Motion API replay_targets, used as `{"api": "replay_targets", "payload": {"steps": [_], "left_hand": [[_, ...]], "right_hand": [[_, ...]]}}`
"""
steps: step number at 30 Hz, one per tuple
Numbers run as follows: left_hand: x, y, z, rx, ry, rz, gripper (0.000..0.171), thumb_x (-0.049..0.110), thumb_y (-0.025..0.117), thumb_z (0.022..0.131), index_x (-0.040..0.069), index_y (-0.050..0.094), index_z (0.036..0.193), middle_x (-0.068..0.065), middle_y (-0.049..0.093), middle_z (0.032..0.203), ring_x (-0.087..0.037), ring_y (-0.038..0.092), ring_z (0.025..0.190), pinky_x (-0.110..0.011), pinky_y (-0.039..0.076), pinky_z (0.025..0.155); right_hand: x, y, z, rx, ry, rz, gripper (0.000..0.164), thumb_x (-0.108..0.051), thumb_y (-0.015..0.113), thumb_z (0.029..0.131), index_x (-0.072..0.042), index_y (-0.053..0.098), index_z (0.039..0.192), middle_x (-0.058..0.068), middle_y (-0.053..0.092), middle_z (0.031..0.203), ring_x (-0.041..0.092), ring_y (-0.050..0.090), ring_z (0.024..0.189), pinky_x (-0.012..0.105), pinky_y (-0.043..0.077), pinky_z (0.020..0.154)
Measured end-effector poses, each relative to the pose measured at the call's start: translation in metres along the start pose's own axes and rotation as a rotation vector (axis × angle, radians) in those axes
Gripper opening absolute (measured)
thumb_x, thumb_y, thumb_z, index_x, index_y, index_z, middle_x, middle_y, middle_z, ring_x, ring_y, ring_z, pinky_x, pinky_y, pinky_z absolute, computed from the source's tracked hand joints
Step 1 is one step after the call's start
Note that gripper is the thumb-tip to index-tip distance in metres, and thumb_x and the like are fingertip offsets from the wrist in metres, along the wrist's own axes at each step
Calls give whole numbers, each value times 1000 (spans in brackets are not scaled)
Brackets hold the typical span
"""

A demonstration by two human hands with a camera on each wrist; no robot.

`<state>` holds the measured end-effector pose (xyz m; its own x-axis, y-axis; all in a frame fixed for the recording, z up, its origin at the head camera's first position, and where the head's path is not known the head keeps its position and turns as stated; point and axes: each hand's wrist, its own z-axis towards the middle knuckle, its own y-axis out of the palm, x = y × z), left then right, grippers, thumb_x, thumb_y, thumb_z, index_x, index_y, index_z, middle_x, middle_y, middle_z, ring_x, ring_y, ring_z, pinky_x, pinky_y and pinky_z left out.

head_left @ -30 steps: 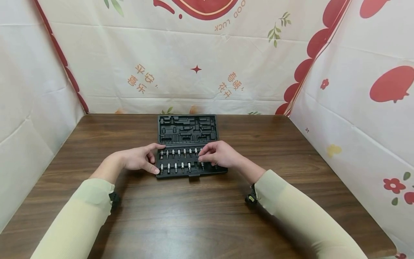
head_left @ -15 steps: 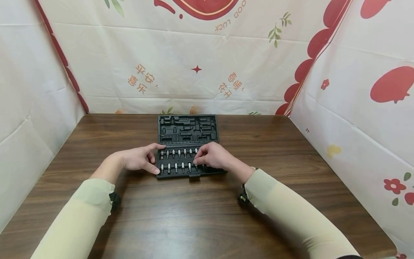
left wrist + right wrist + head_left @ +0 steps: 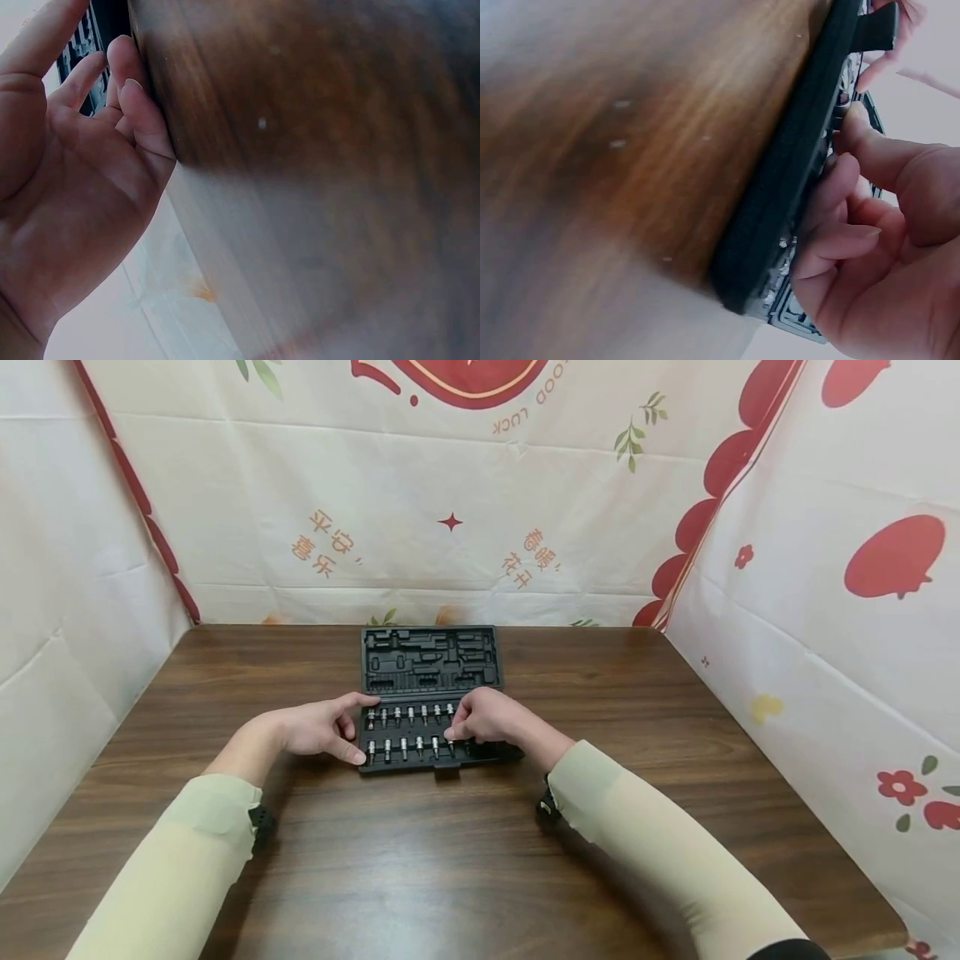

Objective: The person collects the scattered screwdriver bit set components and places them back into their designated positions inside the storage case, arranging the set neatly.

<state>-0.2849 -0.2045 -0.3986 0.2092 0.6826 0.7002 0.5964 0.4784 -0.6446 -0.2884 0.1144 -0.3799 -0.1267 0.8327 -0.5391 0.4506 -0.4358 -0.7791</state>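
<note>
A black plastic socket-bit case (image 3: 401, 769) lies unfolded on the table, its moulded lid (image 3: 429, 658) at the back. Two rows of silver bit sockets (image 3: 404, 748) sit in its front half. My left hand (image 3: 309, 728) rests at the left side, index fingertip on the back corner by the hinge, thumb on the front corner. In the front row, my right hand (image 3: 489, 717) pinches a bit socket (image 3: 452, 746) with thumb and curled fingers. The right wrist view has the thumb tip against the socket's end (image 3: 843, 109). This hand covers the case's right part.
A brown wood-grain table (image 3: 390, 868) carries the case near its back edge. Printed cloth (image 3: 420, 556) hangs behind and along both sides. A small latch tab (image 3: 447, 772) sticks out from the case's front.
My right hand has moved left along the front row, from one bit socket to another. The left hand keeps its place on the case. The head view has shifted slightly.
</note>
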Motion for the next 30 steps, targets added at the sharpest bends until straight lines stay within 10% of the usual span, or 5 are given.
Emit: {"api": "replay_targets", "payload": {"steps": [17,30], "left_hand": [[3,-7,-3,-2,9,-2,107,31,92,92,15,25,174,-13,55,116,-24,53,97,-37,45,87],[-1,0,0,3,2,-8,106,33,92,92,15,27,173,-12,55,113,-24,54,99,-37,46,88]], "right_hand": [[-23,-18,31,-204,249,-148,30,-39,78,103,-17,75,84,-3,50,65,14,50,61,30,32,57],[21,-25,-1,-98,-25,103,33,-46,76,104,-14,72,97,2,68,99,20,67,83,33,48,69]]}}
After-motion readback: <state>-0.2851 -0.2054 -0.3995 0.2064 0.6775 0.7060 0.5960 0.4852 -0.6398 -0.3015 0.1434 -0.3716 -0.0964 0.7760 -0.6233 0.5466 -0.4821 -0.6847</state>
